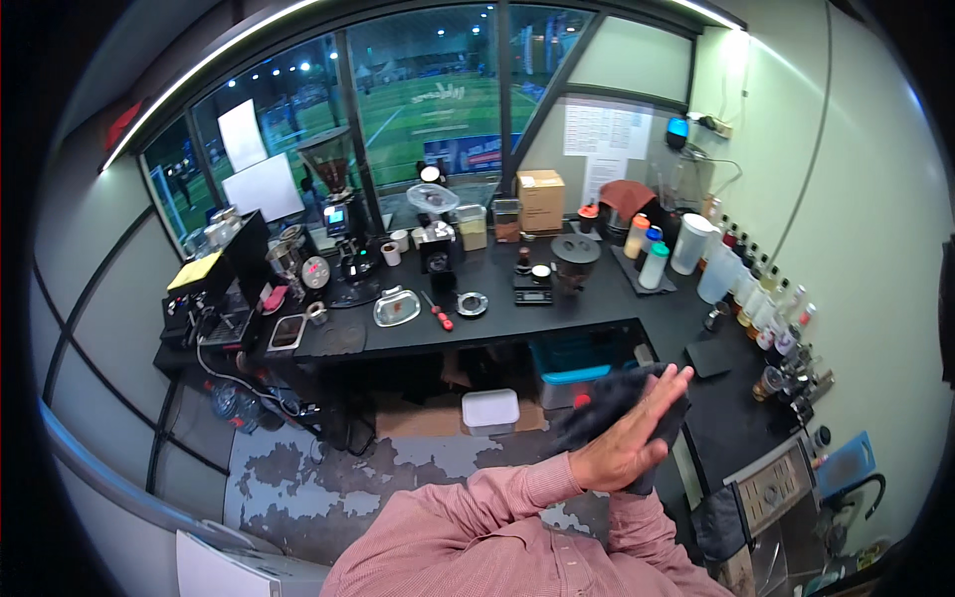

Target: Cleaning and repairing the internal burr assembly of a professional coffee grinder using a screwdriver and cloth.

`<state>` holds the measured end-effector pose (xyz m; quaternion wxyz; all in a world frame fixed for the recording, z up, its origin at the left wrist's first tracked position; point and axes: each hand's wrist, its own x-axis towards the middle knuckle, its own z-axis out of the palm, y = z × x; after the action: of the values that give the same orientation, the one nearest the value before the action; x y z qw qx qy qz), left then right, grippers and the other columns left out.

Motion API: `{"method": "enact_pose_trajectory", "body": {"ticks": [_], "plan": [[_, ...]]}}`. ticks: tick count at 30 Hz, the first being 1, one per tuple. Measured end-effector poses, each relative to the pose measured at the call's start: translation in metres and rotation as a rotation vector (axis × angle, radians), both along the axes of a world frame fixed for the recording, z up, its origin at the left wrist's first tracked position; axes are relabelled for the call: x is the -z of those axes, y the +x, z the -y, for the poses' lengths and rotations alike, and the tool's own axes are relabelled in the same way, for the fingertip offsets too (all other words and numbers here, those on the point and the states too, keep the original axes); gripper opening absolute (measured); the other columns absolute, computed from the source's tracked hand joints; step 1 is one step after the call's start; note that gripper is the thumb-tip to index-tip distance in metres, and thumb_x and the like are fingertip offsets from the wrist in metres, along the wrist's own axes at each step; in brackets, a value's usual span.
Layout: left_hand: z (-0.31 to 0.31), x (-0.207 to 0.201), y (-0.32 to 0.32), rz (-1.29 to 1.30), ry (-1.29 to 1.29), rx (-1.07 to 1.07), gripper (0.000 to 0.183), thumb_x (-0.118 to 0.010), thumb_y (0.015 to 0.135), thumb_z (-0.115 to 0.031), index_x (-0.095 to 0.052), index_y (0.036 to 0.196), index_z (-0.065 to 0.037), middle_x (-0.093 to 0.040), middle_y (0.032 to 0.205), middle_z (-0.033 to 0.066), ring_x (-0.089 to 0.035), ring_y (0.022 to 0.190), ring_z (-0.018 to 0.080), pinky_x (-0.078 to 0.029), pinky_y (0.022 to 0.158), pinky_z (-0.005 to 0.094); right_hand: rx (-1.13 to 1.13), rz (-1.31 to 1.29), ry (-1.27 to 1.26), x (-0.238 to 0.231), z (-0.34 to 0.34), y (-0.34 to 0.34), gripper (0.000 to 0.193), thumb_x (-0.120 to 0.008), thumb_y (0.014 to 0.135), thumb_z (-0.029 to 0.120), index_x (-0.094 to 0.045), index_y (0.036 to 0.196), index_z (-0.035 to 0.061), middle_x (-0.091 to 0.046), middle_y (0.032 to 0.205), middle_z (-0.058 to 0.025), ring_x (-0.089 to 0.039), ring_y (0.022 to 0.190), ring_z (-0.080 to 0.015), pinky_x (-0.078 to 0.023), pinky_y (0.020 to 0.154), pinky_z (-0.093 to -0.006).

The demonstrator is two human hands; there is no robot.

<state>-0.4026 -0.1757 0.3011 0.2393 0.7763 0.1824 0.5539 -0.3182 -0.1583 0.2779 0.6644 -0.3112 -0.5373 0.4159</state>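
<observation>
My left hand lies flat, fingers stretched and together, against a dark cloth held in the air at the corner of the black counter. Its pink sleeve comes in from the lower middle. My right forearm, also in pink, rises under the cloth. The right hand itself is hidden by the cloth and the left hand.
The L-shaped counter carries an espresso machine, a coffee grinder, a metal tray, a red-handled screwdriver, a small scale, a cardboard box and several bottles. A white container and a blue-lidded bin sit below.
</observation>
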Motion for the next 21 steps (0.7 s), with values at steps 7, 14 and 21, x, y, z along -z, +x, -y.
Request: {"method": "enact_pose_trajectory", "body": {"ticks": [7,14,21], "plan": [[-0.003,-0.019,-0.104,-0.093,0.088,-0.391,0.122,-0.034,0.083,-0.094,-0.014,0.166,-0.006,-0.006,0.169,0.0312,0.003,0.158,0.0464,-0.005,0.124,0.0563,-0.303,0.175,0.166,-0.051,-0.029,-0.104,0.059,-0.059,0.106,0.024,-0.037,0.155,0.0001,-0.045,0.156,-0.0108,-0.046,0.14,-0.0194,-0.037,0.115,-0.0342],[-0.001,-0.011,-0.116,-0.31,0.303,-0.696,0.078,-0.029,0.106,-0.064,-0.018,0.166,-0.015,0.0,0.168,0.0326,0.007,0.157,0.0474,0.011,0.116,0.0691,-0.57,0.277,0.364,-0.052,-0.041,-0.086,0.059,-0.061,0.105,0.023,-0.039,0.155,0.0003,-0.046,0.155,-0.0114,-0.047,0.139,-0.0192,-0.037,0.115,-0.0341],[-0.022,0.017,-0.075,0.723,-0.282,-0.306,0.087,-0.064,0.103,-0.021,-0.005,0.166,-0.007,-0.015,0.17,0.0139,-0.019,0.154,0.0222,-0.018,0.124,0.0373,-1.09,0.188,-0.089,-0.008,-0.099,-0.024,0.073,-0.049,0.103,0.052,-0.041,0.154,0.0011,-0.05,0.152,-0.0141,-0.05,0.139,-0.0304,-0.037,0.12,-0.0447]]}}
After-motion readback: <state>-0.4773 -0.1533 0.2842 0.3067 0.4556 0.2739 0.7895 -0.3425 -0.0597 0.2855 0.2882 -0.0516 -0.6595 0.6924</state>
